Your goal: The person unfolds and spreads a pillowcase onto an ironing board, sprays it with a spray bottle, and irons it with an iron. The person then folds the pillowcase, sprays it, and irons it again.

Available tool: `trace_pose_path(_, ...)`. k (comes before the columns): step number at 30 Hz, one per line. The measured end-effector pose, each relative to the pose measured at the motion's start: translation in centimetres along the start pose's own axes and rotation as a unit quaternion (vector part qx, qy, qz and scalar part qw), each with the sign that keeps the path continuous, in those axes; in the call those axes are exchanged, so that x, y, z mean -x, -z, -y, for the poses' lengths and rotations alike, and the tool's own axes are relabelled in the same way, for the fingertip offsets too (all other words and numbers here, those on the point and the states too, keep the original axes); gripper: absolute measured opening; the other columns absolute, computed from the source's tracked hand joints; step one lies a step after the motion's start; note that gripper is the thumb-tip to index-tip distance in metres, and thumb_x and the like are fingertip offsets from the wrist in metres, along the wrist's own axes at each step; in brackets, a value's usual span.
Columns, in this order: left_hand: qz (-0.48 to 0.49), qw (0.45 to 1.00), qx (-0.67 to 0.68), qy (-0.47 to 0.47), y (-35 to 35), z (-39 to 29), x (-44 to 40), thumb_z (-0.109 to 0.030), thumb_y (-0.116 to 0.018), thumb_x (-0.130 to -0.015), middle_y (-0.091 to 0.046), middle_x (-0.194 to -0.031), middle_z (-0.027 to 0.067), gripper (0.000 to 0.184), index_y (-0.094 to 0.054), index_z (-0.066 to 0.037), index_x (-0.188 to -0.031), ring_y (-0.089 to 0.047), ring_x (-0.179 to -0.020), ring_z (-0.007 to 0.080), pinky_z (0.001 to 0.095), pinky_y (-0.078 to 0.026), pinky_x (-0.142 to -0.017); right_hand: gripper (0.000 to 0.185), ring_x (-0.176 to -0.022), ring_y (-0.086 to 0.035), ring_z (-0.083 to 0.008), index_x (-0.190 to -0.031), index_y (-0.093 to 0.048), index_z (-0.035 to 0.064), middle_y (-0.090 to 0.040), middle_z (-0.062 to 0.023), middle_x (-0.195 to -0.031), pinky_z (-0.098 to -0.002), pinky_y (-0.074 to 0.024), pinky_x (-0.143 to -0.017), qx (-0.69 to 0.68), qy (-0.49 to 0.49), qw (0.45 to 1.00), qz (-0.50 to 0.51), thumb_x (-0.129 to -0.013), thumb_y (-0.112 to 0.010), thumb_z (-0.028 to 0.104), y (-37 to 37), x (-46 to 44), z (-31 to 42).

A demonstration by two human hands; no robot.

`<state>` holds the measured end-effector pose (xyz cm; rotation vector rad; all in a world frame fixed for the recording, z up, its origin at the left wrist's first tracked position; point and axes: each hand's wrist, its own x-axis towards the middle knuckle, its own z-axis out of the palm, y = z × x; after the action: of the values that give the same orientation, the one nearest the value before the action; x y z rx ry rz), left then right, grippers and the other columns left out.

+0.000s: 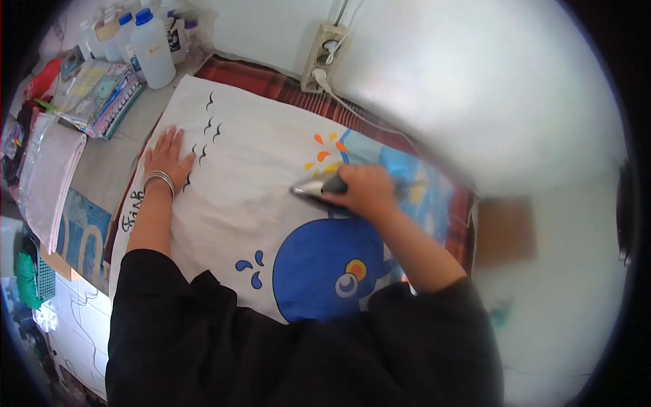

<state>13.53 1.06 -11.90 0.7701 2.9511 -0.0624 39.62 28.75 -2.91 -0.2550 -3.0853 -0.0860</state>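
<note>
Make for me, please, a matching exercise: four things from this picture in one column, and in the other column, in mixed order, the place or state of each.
1. Left hand
2. Right hand
3. Power strip
4. Front bottle

A. Has a blue cap
B. Holds the iron
C. Lies flat on the printed cloth
D. Has a white plug in it

Pairs: 1-C, 2-B, 3-D, 4-A

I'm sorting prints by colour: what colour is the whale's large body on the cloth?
Solid blue, clearest in the head view.
</note>
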Motion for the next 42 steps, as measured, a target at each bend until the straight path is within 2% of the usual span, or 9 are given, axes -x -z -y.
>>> trace_pose_path(5,0.003,1.000,-0.002,0.006,0.5,-0.1,0.1,-0.046,-0.038,-0.089,-0.012,-0.150,-0.0036,0.063,-0.019,-0.022,-0.143,-0.012,-0.138,0.0155,0.0412,-0.012,-0.111,0.046,-0.083,-0.063,-0.0300,-0.090,-0.058,0.0090,-0.065,-0.0121,-0.085,-0.0405,-0.0474,-0.070,-0.045,-0.215,0.975,0.041,-0.069,-0.067,0.049,0.8,-5.1,0.6)
trace_pose_path(8,0.012,1.000,0.008,0.012,1.1,-0.3,0.1,-0.045,-0.038,-0.089,-0.011,-0.151,-0.0038,0.063,-0.019,-0.021,-0.143,-0.011,-0.138,0.0152,0.0410,-0.012,-0.111,0.044,-0.085,-0.063,-0.0296,-0.092,-0.058,0.0100,-0.066,-0.0114,-0.086,-0.0393,-0.0482,-0.072,-0.067,-0.165,0.977,0.118,-0.070,-0.067,0.047,1.7,-5.3,3.3)
trace_pose_path(12,0.000,1.000,0.009,0.006,0.4,0.1,-0.1,-0.044,-0.038,-0.089,-0.011,-0.151,-0.0039,0.062,-0.020,-0.021,-0.143,-0.012,-0.138,0.0150,0.0411,-0.012,-0.111,0.044,-0.078,-0.063,-0.0298,-0.090,-0.056,0.0086,-0.064,-0.0110,-0.080,-0.0399,-0.0476,-0.068,-0.103,0.048,0.979,0.170,-0.070,-0.067,0.047,1.4,-0.1,10.8)
trace_pose_path(16,-0.013,1.000,0.011,0.007,-0.6,0.5,-0.5,-0.043,-0.037,-0.089,-0.012,-0.151,-0.0036,0.060,-0.022,-0.020,-0.143,-0.012,-0.138,0.0153,0.0413,-0.012,-0.111,0.044,-0.074,-0.063,-0.0302,-0.087,-0.055,0.0072,-0.064,-0.0115,-0.078,-0.0398,-0.0472,-0.066,-0.103,0.034,0.992,0.056,-0.072,-0.066,0.046,-0.2,-0.8,10.8)
trace_pose_path(18,-0.011,1.000,0.015,0.005,-0.4,0.5,-0.3,-0.043,-0.037,-0.089,-0.012,-0.151,-0.0035,0.060,-0.021,-0.020,-0.143,-0.012,-0.138,0.0152,0.0412,-0.011,-0.112,0.043,-0.077,-0.063,-0.0310,-0.089,-0.054,0.0066,-0.064,-0.0123,-0.080,-0.0400,-0.0472,-0.067,-0.047,-0.100,0.993,0.034,-0.073,-0.065,0.045,0.0,-3.8,9.0)
trace_pose_path(21,-0.010,1.000,0.016,0.003,-0.4,0.3,-0.3,-0.044,-0.036,-0.089,-0.012,-0.151,-0.0034,0.060,-0.021,-0.020,-0.143,-0.012,-0.138,0.0150,0.0411,-0.011,-0.112,0.044,-0.080,-0.062,-0.0312,-0.088,-0.055,0.0062,-0.064,-0.0130,-0.081,-0.0408,-0.0471,-0.068,-0.072,-0.161,0.984,-0.001,-0.072,-0.066,0.046,-0.1,-6.7,6.6)
trace_pose_path(31,-0.006,1.000,0.030,0.005,-0.2,0.6,-0.1,-0.044,-0.034,-0.090,-0.012,-0.151,-0.0029,0.060,-0.020,-0.020,-0.143,-0.011,-0.138,0.0147,0.0409,-0.011,-0.112,0.045,-0.074,-0.062,-0.0323,-0.083,-0.054,0.0067,-0.063,-0.0140,-0.076,-0.0424,-0.0470,-0.064,-0.123,-0.013,0.976,0.178,-0.071,-0.066,0.048,1.3,-0.4,13.3)
trace_pose_path(33,-0.005,1.000,0.028,0.006,-0.5,0.8,-0.2,-0.044,-0.034,-0.090,-0.012,-0.151,-0.0030,0.060,-0.020,-0.020,-0.143,-0.011,-0.138,0.0147,0.0409,-0.011,-0.112,0.044,-0.069,-0.061,-0.0327,-0.080,-0.053,0.0066,-0.062,-0.0140,-0.073,-0.0421,-0.0466,-0.060,-0.114,0.023,0.990,0.075,-0.072,-0.065,0.049,0.5,-0.6,12.8)
trace_pose_path(42,-0.010,0.999,0.033,0.003,-0.6,0.8,-0.1,-0.044,-0.034,-0.090,-0.012,-0.151,-0.0033,0.060,-0.019,-0.020,-0.143,-0.011,-0.138,0.0139,0.0411,-0.010,-0.112,0.042,-0.087,-0.062,-0.0294,-0.093,-0.059,0.0082,-0.065,-0.0118,-0.088,-0.0401,-0.0472,-0.073,-0.034,-0.197,0.975,-0.092,-0.070,-0.069,0.042,-1.3,-11.6,2.4)
